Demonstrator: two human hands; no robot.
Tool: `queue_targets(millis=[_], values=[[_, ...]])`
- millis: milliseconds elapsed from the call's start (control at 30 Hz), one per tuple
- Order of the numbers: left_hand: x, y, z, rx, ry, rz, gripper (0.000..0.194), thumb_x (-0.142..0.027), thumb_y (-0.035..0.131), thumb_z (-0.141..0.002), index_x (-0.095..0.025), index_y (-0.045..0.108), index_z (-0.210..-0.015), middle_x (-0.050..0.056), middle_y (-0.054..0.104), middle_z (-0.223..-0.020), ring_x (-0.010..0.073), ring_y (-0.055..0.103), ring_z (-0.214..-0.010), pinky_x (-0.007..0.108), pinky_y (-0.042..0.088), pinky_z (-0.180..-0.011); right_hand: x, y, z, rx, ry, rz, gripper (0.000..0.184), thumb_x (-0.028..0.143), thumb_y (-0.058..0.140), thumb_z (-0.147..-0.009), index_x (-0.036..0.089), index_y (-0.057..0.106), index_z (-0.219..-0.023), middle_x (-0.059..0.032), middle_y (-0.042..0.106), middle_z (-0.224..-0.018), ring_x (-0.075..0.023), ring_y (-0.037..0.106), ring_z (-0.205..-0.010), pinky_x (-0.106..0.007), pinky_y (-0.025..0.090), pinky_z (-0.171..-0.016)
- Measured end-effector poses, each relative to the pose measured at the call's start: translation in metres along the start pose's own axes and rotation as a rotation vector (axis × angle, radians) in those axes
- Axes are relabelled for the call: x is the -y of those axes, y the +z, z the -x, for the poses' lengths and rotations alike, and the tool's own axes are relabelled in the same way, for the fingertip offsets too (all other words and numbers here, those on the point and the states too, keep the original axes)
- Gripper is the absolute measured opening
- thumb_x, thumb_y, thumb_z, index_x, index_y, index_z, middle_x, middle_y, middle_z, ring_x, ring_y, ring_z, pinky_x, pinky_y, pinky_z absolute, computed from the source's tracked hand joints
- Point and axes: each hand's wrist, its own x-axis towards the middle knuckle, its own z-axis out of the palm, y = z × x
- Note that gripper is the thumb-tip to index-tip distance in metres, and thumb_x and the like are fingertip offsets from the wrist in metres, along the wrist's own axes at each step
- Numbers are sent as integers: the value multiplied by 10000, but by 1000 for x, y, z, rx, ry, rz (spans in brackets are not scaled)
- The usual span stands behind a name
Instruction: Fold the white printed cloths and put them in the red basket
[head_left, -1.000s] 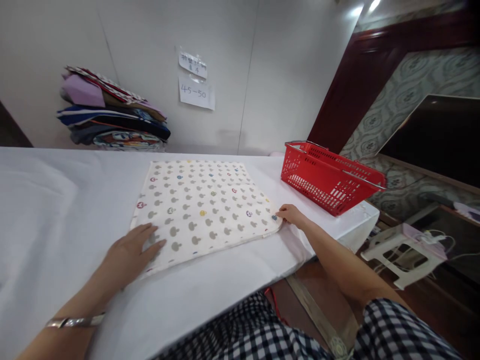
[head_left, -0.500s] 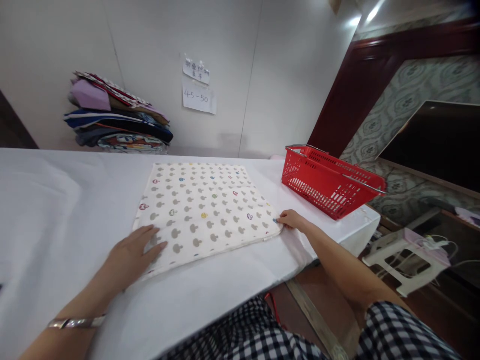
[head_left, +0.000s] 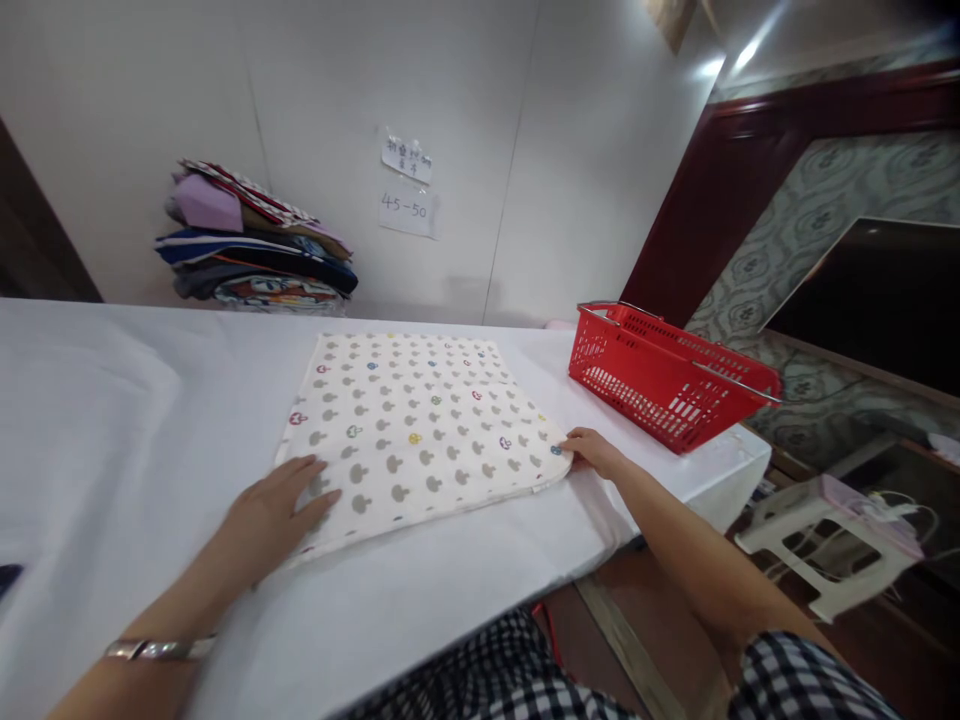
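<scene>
A white cloth (head_left: 420,430) printed with grey and coloured mushrooms lies folded and flat on the white-covered table. My left hand (head_left: 281,505) rests on its near left corner, thumb and fingers spread apart. At the near right corner, my right hand (head_left: 592,452) pinches the cloth's edge between thumb and fingers. The cloth's edges look layered along the near side. Some of the right fingertips are hidden beneath the corner.
A red plastic basket (head_left: 667,380) with metal handles stands at the table's right end. Stacked folded fabrics (head_left: 259,240) sit at the back left against the wall. Paper signs (head_left: 407,207) hang on the wall. A white stool (head_left: 832,530) stands right of the table.
The view has shifted slightly, so everything sits a little lower and further right. Both hands keep the same places on the cloth, which looks unchanged.
</scene>
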Motion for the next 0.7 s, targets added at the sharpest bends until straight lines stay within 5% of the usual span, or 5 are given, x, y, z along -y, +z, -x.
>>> queue_targets(millis=[367, 700], values=[[1, 1, 1, -44, 21, 1, 664, -553, 350, -762, -122, 553, -1224, 103, 501, -1340, 273, 429, -1261, 402, 338, -1066, -2, -9, 3, 8, 45, 30, 270, 273, 752, -629, 150, 554, -764, 25, 567, -515, -100, 520, -447, -198, 421, -405], [3, 3, 0, -49, 14, 3, 668, -551, 349, -758, -120, 549, -1227, 105, 494, -1346, 272, 433, -1258, 402, 341, -1062, 21, 10, 10, -53, -111, 193, 109, 157, 663, -666, 165, 556, -686, 60, 520, -515, -77, 482, -451, -181, 375, -425]])
